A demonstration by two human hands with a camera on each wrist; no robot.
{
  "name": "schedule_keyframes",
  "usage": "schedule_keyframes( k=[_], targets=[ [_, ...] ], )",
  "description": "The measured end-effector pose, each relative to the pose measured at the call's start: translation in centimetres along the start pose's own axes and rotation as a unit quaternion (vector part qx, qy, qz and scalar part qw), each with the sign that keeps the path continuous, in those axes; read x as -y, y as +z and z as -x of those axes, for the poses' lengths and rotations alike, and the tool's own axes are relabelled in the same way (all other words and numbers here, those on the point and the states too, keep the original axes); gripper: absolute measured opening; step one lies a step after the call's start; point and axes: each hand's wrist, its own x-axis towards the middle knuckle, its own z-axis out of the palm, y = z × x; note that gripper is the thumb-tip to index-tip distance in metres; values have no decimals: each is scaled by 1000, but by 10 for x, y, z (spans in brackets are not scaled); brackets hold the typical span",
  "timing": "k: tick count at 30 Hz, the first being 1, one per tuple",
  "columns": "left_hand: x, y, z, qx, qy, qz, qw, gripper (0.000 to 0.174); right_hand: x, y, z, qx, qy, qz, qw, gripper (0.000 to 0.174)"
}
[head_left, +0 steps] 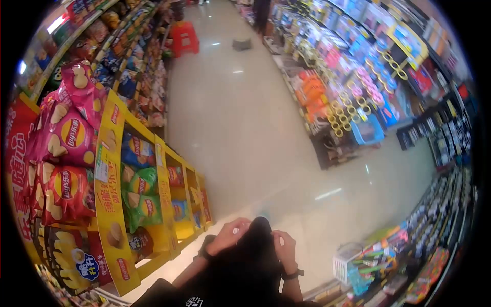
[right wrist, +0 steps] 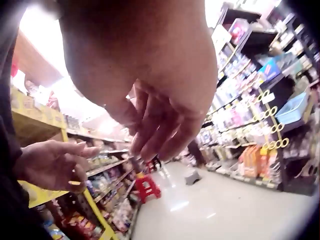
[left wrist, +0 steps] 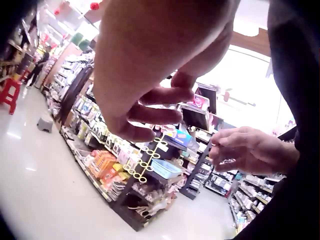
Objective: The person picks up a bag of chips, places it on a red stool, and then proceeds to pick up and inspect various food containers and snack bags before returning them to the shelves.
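Both hands hang in front of the dark-clothed body in the head view, the left hand [head_left: 228, 236] and the right hand [head_left: 284, 248] on either side of a dark rounded shape [head_left: 260, 227]. In the left wrist view the left hand [left wrist: 160, 75] has its fingers loosely bent, with nothing between them, and the right hand [left wrist: 252, 150] is apart from it. The right wrist view shows the right hand [right wrist: 150, 85] with loosely bent fingers, and the left hand [right wrist: 52, 162] to its left. Neither hand is seen holding anything.
A yellow rack [head_left: 134, 120] of chip bags stands at the left, near the left arm. Shelves of small goods with a blue basket [head_left: 368, 130] are on the right. A red stool [head_left: 184, 39] and a grey object [head_left: 242, 44] stand farther along the aisle floor [head_left: 230, 112].
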Motion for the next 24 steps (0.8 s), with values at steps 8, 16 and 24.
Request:
schedule_keyframes(
  k=[8,16,24],
  targets=[
    [22,-23,-114,-112,12,0,994,28,-24,22,-158,161,-116,28,980,14],
    [-43,-32,-278,-118,9,-25,993,30,-6,-24,-354,219,-166,62,960,17],
    [-92,-48,-375,-100,-50,-28,993,32,5,-45,-483,322,-213,140,912,17]
  ],
)
